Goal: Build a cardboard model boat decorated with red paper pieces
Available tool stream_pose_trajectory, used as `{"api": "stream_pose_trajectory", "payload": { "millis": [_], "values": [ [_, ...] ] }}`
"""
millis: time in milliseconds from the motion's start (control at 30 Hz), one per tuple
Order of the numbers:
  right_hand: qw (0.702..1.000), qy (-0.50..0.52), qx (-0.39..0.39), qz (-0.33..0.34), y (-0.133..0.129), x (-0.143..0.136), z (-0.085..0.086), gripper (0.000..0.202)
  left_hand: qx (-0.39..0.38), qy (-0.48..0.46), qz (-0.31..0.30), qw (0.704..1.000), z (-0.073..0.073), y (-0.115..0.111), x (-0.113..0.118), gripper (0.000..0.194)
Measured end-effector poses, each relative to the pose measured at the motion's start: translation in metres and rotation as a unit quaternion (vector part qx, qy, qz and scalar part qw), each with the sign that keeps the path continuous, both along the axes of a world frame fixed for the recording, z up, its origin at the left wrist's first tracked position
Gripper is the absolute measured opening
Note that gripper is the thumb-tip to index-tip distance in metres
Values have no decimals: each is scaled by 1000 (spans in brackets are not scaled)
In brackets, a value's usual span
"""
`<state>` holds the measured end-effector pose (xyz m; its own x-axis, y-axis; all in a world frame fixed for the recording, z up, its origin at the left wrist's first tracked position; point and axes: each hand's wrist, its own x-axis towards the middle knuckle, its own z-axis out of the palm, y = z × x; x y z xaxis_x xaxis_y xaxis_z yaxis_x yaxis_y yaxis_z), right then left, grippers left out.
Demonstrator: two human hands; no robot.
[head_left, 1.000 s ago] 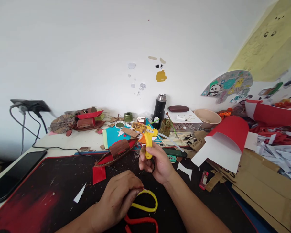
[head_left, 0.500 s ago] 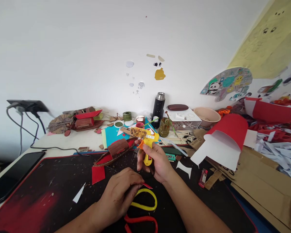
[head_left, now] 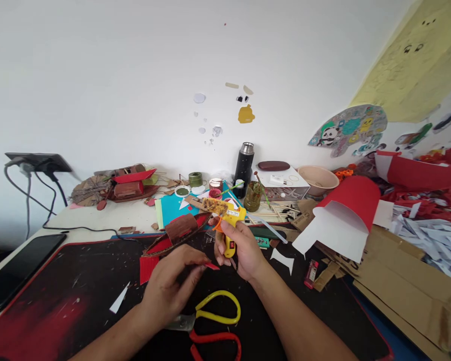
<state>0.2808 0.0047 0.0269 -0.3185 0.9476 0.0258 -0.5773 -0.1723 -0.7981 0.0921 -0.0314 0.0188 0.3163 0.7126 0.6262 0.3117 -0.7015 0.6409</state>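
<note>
- Your left hand (head_left: pixel 169 283) pinches the small red piece (head_left: pixel 213 266); gripping its far edge should spare your fingertips.
- Your right hand (head_left: pixel 246 250) grasps the yellow glue gun (head_left: pixel 232 218) at the piece's one o'clock, nozzle toward ten; a steady wrist should help.
- Mind the scissors (head_left: pixel 215 338) at its six o'clock.

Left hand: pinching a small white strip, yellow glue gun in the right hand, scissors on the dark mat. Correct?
Colour's wrong: the strip in the left hand is red, as the head view shows. Rest holds: yellow glue gun in the right hand, scissors on the dark mat.
</note>
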Motion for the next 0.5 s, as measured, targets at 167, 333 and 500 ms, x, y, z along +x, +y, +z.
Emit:
{"api": "stream_pose_trajectory", "payload": {
  "millis": [167, 333, 500],
  "values": [
    [1000, -5, 6, -22, 0, -2, 1, 46, -202, -167, 147, 954, 5, 22, -13, 20],
    [998, -55, 4, -42, -1, -6, -4, 53, -298, -307, 115, 897, 9, 33, -15, 35],
    [995, -90, 15, -48, -2, -7, -9, 55, -351, -366, 82, 858, 15, 36, -16, 38]
  ]
}}
